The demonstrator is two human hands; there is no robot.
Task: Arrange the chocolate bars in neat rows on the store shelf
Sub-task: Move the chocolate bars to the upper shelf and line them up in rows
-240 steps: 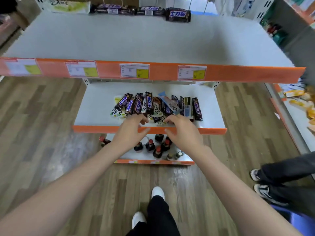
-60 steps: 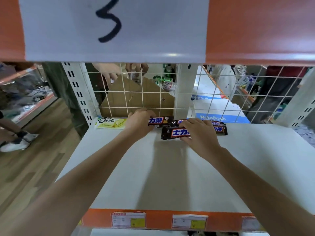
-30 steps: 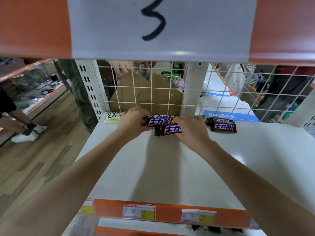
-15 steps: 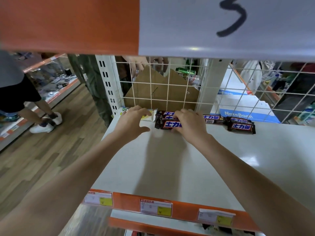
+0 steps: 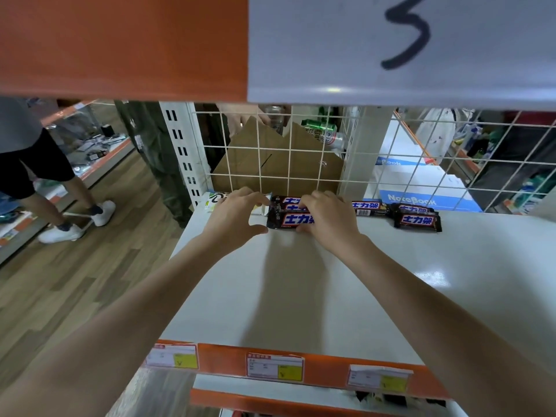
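At the back of the white shelf [image 5: 346, 296], against the wire grid [image 5: 288, 164], both hands are working on a cluster of dark chocolate bars [image 5: 288, 219]. The right hand [image 5: 326, 219] is pressing down on the front bar, its fingers closed over the wrapper. The left hand [image 5: 234, 213] is hovering at the bar's left end with fingers apart and curled, touching or nearly touching it; I cannot tell which.

The glossy wrappers are likely slippery, so a sideways nudge risks sliding one bar over its neighbour or bumping the pale bar [image 5: 215, 200] lying just left. Pushing too far back could wedge an end into the grid.

More dark bars [image 5: 416, 221], with blue-and-white lettering, are lying to the right, one pair overlapping and slightly skewed.
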